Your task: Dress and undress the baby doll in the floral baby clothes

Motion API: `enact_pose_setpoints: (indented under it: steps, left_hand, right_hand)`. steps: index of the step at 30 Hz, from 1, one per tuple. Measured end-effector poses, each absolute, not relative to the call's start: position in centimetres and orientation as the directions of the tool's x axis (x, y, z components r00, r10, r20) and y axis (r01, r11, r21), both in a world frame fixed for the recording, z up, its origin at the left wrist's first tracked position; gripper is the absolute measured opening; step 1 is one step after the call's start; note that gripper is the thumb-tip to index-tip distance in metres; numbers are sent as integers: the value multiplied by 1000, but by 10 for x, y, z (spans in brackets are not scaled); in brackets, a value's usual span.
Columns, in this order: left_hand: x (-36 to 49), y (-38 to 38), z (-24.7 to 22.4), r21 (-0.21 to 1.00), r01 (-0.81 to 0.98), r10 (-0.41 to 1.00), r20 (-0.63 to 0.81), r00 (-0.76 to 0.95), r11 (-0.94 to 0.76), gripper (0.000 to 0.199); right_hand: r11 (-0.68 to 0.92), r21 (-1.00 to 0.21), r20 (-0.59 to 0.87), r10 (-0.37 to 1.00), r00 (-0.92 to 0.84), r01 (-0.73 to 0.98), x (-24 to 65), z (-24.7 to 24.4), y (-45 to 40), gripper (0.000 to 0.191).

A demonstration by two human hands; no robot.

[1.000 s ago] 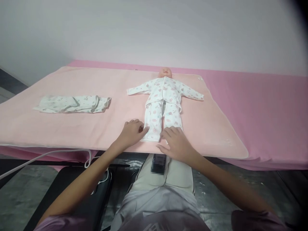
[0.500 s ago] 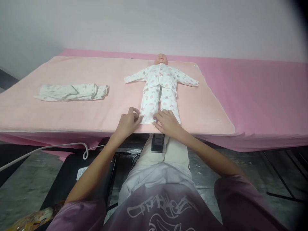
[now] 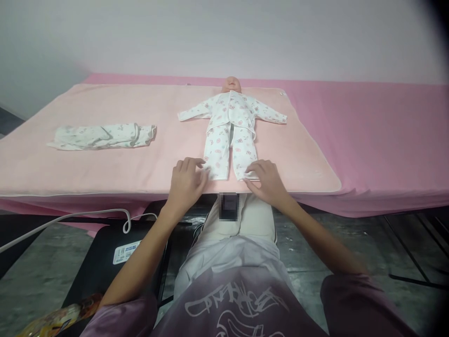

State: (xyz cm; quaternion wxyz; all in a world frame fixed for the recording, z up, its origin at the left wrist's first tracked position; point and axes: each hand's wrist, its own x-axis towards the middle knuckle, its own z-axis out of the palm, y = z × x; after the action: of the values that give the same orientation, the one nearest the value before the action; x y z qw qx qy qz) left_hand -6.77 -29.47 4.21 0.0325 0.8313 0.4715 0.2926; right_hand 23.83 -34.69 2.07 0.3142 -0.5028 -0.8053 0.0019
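A baby doll (image 3: 231, 84) lies on its back with arms spread. It wears a white printed top (image 3: 229, 108) and matching white printed trousers (image 3: 217, 150), whose legs point toward me. My left hand (image 3: 186, 181) is at the outer edge of the left trouser leg's cuff, its fingers bent and the thumb apart. Over the right leg's cuff is my right hand (image 3: 269, 181), fingers lightly curved with a gap to the thumb. Neither hand visibly grips the cloth.
A folded white printed cloth (image 3: 101, 136) lies to the left on the peach blanket (image 3: 168, 135). Pink cloth (image 3: 379, 140) covers the table to the right. Below the table's front edge are a white cable (image 3: 80, 214) and a black chair (image 3: 94, 262) with a label.
My right hand has moved right, from the left trouser leg to the right leg's cuff. The two legs now lie a little further apart. My left hand stays beside the left cuff.
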Motion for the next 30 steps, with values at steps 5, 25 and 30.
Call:
enact_pose_setpoints:
  steps: [5, 25, 30]
  left_hand:
    - [-13, -295, 47, 250, 619, 659, 418, 625, -745, 35]
    - [3, -210, 81, 355, 511, 620, 521, 587, -783, 17]
    - [33, -68, 95, 583, 579, 811, 510, 286, -570, 28]
  right_hand:
    - [316, -386, 421, 896, -139, 867, 270, 8, -353, 26]
    - [474, -513, 496, 844, -203, 716, 280, 67, -313, 20]
    - [373, -691, 457, 889, -25, 619, 265, 100, -187, 30]
